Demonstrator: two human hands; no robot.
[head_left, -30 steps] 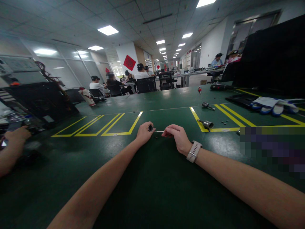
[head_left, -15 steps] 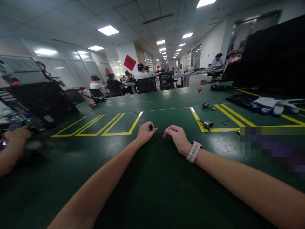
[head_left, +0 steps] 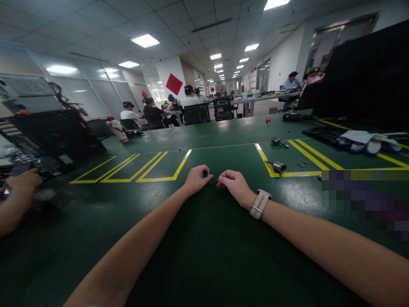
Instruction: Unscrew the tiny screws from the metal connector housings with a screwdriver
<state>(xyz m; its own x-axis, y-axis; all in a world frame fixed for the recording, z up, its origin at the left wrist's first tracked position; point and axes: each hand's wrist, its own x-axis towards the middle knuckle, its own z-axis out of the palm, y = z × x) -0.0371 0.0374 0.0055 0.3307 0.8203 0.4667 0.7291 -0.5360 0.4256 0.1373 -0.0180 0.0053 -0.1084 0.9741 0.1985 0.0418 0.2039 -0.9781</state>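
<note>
My left hand (head_left: 193,181) is wrapped round a short metal cylinder (head_left: 205,173), its round, open-looking end turned towards me. Facing it from the right, my right hand (head_left: 235,186) pinches a thin metal rod (head_left: 215,181) between thumb and fingertips. The rod points left, its far end close to the left fingers and just below the cylinder; whether it touches anything I cannot tell. Both hands are low over the green tabletop (head_left: 204,238). To their right lies a metal cylindrical part with a shaft (head_left: 279,167), on its side beside several small dark pieces (head_left: 302,164).
Another shafted metal part (head_left: 278,141) lies farther back, near a red-handled tool (head_left: 268,120). White-and-blue gloves (head_left: 367,141) rest at right by a large black panel (head_left: 367,81). A co-worker's hand (head_left: 24,187) is at far left. Yellow tape lines mark the tabletop.
My left hand and the cylinder have shifted slightly right and down. The cylinder's end is turned a little, and the rod's visible length between the hands is shorter.
</note>
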